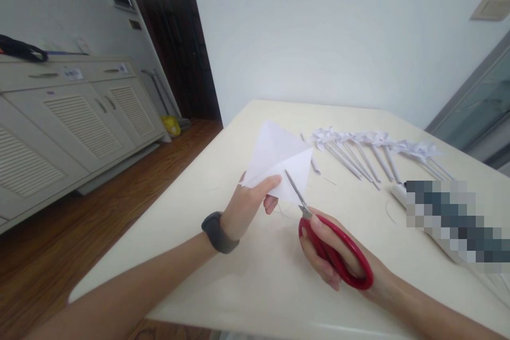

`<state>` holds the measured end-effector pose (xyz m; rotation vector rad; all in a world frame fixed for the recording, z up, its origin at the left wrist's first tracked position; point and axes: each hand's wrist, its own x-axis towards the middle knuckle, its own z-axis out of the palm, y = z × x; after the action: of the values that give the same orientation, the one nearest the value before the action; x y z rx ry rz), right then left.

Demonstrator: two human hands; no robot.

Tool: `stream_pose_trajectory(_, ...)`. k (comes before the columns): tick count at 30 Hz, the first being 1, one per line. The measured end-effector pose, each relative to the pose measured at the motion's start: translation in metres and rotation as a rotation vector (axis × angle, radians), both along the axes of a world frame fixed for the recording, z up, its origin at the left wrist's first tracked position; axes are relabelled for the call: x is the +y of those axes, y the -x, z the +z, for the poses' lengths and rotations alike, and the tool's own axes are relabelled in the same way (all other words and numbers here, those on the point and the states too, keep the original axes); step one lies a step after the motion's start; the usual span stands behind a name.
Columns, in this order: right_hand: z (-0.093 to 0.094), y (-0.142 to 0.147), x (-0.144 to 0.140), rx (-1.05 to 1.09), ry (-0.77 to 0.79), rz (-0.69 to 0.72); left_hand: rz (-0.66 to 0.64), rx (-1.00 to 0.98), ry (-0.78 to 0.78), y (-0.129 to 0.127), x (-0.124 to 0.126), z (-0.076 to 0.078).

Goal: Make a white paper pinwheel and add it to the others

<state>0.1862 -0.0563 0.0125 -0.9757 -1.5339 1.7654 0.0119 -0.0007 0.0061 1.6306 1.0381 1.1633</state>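
A creased square of white paper (274, 151) is held up over the table by my left hand (255, 194), its thumb on the near face and the other fingers behind. My right hand (324, 247) grips red-handled scissors (337, 257), with fingers through the loops. One scissor blade lies across the front of the paper near its lower right corner. The other blade is mostly hidden behind the sheet. Beyond the paper, to the right, several white paper pinwheels (374, 141) on rolled paper sticks lie in a row.
The pale table (191, 281) reaches back to a white wall. At its right lies a white object with a blurred-out top (442, 239) and a cord. One rolled paper stick (315, 164) lies behind the sheet. Louvred cabinets (87, 122) stand across the floor at left.
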Motion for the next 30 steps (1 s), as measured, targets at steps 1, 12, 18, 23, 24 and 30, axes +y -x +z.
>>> stream_pose_trajectory(1, 0.001, 0.0, 0.0, 0.001, 0.0, 0.003, -0.011, -0.052, 0.016, 0.0, 0.0, 0.0)
stream_pose_trajectory(12, -0.005, -0.001, -0.001, 0.014, 0.03, 0.014, -0.075, -0.199, 0.099, 0.0, 0.001, -0.001)
stream_pose_trajectory(18, -0.015, -0.002, -0.001, 0.063, 0.029, 0.015, -0.08, -0.195, 0.118, -0.001, 0.001, 0.001)
stream_pose_trajectory(23, -0.015, -0.003, -0.003, 0.044, 0.029, 0.005, -0.078, -0.15, 0.12, -0.001, 0.0, 0.002)
stream_pose_trajectory(24, -0.015, -0.004, -0.003, 0.041, 0.027, 0.002, -0.078, -0.133, 0.128, -0.001, 0.0, 0.002)
stream_pose_trajectory(30, -0.013, -0.004, -0.002, -0.035, 0.029, 0.005, -0.109, -0.116, 0.14, -0.001, 0.0, 0.001)
